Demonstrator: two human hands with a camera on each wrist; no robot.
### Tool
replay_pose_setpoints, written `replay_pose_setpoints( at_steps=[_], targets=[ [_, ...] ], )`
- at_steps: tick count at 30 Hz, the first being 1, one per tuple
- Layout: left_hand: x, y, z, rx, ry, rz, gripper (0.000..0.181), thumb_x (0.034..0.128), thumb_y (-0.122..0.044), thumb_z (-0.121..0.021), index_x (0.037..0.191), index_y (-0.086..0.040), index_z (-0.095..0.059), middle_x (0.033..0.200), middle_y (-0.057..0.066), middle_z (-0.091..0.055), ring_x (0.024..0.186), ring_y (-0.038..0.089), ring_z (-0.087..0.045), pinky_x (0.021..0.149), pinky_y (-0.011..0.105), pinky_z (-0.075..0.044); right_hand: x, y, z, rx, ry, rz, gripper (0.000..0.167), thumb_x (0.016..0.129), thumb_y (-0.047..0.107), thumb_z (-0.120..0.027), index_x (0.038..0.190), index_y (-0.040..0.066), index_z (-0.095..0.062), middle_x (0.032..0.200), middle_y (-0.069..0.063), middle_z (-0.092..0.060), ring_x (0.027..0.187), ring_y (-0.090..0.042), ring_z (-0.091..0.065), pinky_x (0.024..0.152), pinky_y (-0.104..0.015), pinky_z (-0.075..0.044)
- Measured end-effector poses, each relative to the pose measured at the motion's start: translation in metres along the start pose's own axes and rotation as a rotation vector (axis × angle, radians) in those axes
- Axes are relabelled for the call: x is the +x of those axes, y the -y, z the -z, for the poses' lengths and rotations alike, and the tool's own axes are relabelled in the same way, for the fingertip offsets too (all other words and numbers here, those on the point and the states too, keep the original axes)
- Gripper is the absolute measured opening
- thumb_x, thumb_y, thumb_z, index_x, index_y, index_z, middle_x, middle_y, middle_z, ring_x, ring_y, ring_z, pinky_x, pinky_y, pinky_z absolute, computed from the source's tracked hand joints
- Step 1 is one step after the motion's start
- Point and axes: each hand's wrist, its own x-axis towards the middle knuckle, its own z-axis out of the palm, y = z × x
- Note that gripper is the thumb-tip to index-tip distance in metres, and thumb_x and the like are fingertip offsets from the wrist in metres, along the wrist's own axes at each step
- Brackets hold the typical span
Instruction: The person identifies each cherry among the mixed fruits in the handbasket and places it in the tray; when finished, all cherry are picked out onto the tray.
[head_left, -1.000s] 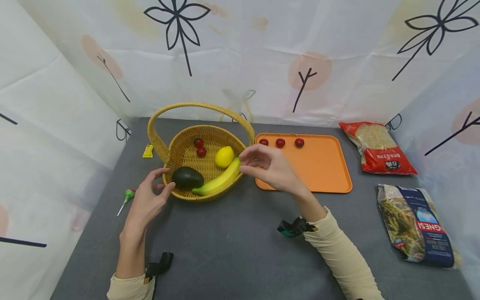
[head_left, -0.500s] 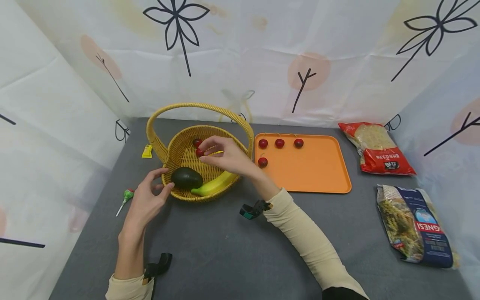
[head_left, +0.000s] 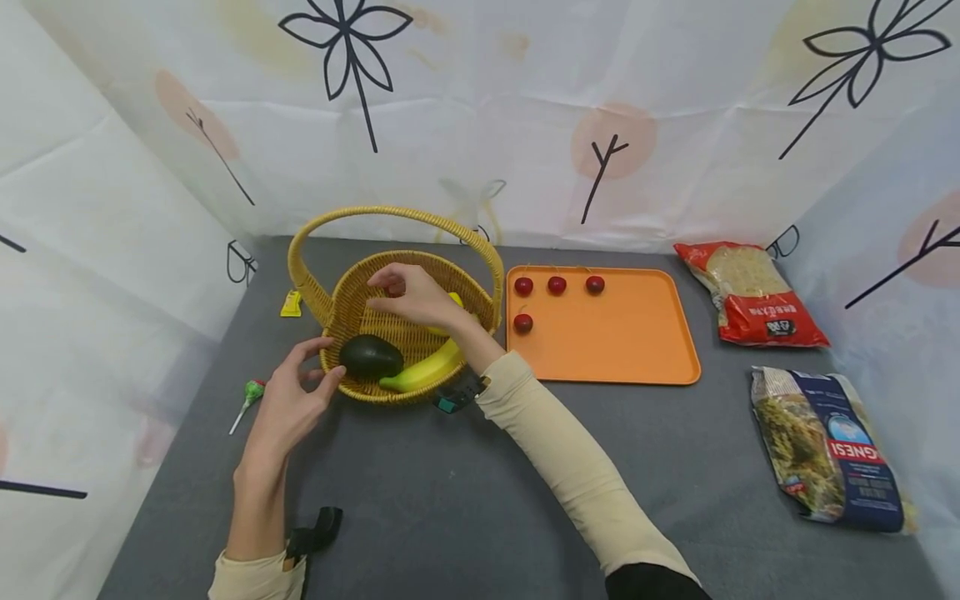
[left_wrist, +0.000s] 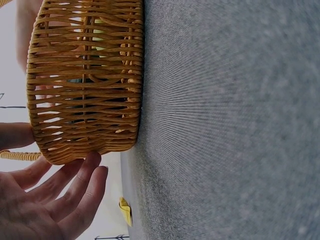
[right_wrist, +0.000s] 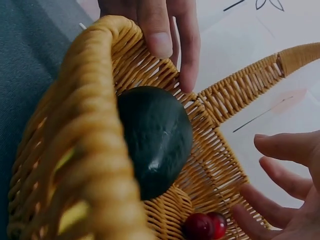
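Observation:
My left hand (head_left: 288, 408) grips the left rim of the yellow wicker basket (head_left: 482, 308); in the left wrist view its fingers (left_wrist: 90, 162) press on the basket wall (left_wrist: 85, 100). Over the basket hovers my right hand (head_left: 412, 296), fingers parted and holding nothing. The right wrist view has this hand (right_wrist: 290, 185) beside two red cherries (right_wrist: 199, 226), which it hides in the head view. A dark avocado (head_left: 371, 357) and a banana (head_left: 426, 368) lie at the basket's near side, with a yellow lemon (head_left: 456, 298) partly covered behind the right hand.
Right of the basket is an orange tray (head_left: 607, 342) with several cherries (head_left: 557, 286). Two food bags, one red (head_left: 757, 296) and one blue (head_left: 832, 450), lie at the far right. A lollipop (head_left: 253, 392) and a small yellow item (head_left: 292, 304) are at the left.
My right hand has moved left from the basket's right rim to above its inside, uncovering a cherry on the tray and covering those in the basket. The left hand keeps its grip.

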Motion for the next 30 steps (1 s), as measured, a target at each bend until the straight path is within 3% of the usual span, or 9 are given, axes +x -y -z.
replay_pose_setpoints(
  at_steps=[6, 10, 18, 23, 27, 30],
  targets=[
    [0.000, 0.001, 0.000, -0.007, 0.002, -0.012, 0.062, 0.1102, -0.035, -0.063, 0.164, -0.012, -0.042, 0.168, 0.025, -0.045, 0.139, 0.050, -0.061, 0.097, 0.062, -0.060, 0.010, -0.003, -0.006, -0.019, 0.065, -0.064, 0.044, 0.109, 0.022, -0.068, 0.146, 0.000, -0.060, 0.158, -0.021, -0.055, 0.151, -0.040, -0.052, 0.125, -0.048, -0.045],
    [0.000, 0.002, 0.000, -0.009, -0.002, -0.023, 0.061, 0.1101, -0.033, -0.064, 0.163, -0.012, -0.043, 0.167, 0.026, -0.046, 0.139, 0.051, -0.062, 0.096, 0.062, -0.060, 0.013, -0.006, -0.009, -0.054, 0.067, -0.088, 0.041, 0.109, 0.018, -0.067, 0.146, 0.000, -0.061, 0.158, -0.019, -0.056, 0.153, -0.037, -0.051, 0.126, -0.048, -0.044],
    [0.000, 0.002, 0.000, -0.014, 0.000, -0.019, 0.062, 0.1102, -0.035, -0.063, 0.164, -0.013, -0.042, 0.169, 0.025, -0.044, 0.140, 0.050, -0.061, 0.095, 0.061, -0.060, 0.020, -0.010, -0.013, -0.178, 0.125, -0.094, 0.037, 0.109, 0.006, -0.063, 0.145, 0.000, -0.065, 0.150, -0.019, -0.065, 0.138, -0.033, -0.063, 0.114, -0.043, -0.053],
    [0.000, 0.002, 0.000, -0.018, -0.002, -0.022, 0.062, 0.1101, -0.034, -0.064, 0.164, -0.013, -0.042, 0.168, 0.025, -0.045, 0.139, 0.050, -0.061, 0.094, 0.060, -0.061, 0.023, -0.008, -0.013, -0.256, 0.196, -0.114, 0.039, 0.106, 0.006, -0.068, 0.145, 0.005, -0.067, 0.152, -0.014, -0.066, 0.145, -0.030, -0.060, 0.119, -0.042, -0.050],
    [0.000, 0.002, 0.001, -0.020, -0.002, -0.024, 0.061, 0.1101, -0.033, -0.064, 0.164, -0.012, -0.043, 0.167, 0.026, -0.046, 0.138, 0.050, -0.062, 0.094, 0.059, -0.061, 0.023, -0.004, -0.013, -0.260, 0.265, -0.133, 0.044, 0.106, 0.006, -0.067, 0.150, 0.007, -0.063, 0.156, -0.014, -0.062, 0.149, -0.030, -0.056, 0.120, -0.042, -0.050],
    [-0.001, 0.002, 0.001, -0.020, -0.001, -0.028, 0.061, 0.1101, -0.032, -0.064, 0.164, -0.012, -0.043, 0.167, 0.026, -0.046, 0.138, 0.050, -0.063, 0.092, 0.057, -0.061, 0.023, -0.001, -0.013, -0.195, 0.320, -0.178, 0.047, 0.107, 0.002, -0.063, 0.153, 0.006, -0.059, 0.157, -0.017, -0.059, 0.143, -0.032, -0.061, 0.113, -0.041, -0.056]
  ],
)
